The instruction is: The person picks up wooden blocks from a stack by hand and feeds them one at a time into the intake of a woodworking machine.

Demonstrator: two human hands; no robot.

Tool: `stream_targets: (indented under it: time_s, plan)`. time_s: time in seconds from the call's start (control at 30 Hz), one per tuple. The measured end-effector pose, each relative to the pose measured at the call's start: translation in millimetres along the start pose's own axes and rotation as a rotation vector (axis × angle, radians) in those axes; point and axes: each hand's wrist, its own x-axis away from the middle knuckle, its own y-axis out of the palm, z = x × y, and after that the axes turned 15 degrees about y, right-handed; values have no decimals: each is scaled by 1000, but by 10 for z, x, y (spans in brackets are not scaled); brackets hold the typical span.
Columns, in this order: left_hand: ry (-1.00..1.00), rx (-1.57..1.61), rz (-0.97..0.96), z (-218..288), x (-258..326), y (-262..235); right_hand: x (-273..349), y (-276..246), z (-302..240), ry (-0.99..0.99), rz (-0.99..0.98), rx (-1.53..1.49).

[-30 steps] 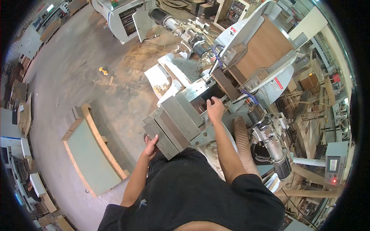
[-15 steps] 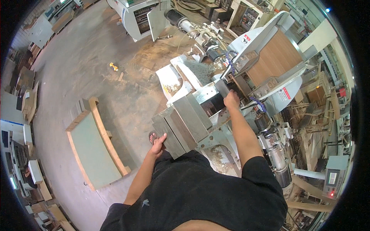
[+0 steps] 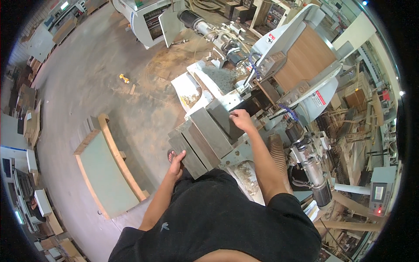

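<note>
Several long grey boards (image 3: 198,142) lie side by side on the metal table (image 3: 238,153) of a woodworking machine. My left hand (image 3: 176,160) rests on the near end of the leftmost board (image 3: 187,158). My right hand (image 3: 241,118) presses on the far end of the rightmost, darker board (image 3: 223,118), close to the machine's cutter housing (image 3: 262,98). Both arms reach forward from the bottom of the picture, over my black shirt.
A green panel with a wooden frame (image 3: 107,172) stands on the concrete floor at the left. Sawdust lies around the machine's base (image 3: 174,65). A motor and a ribbed hose (image 3: 305,161) sit to the right, with more machines (image 3: 148,17) beyond.
My right hand has pushed the dark board forward toward the cutter housing. My left hand has stayed at the near board ends.
</note>
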Motion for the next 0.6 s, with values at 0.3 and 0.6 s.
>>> stream_targets:
  time_s: [0.3, 0.6]
  plan:
    - [60, 211, 202, 403, 435, 78, 180, 270, -18, 18, -57, 122]
    - [370, 118, 168, 1661, 637, 726, 628, 92, 444, 157, 401, -326]
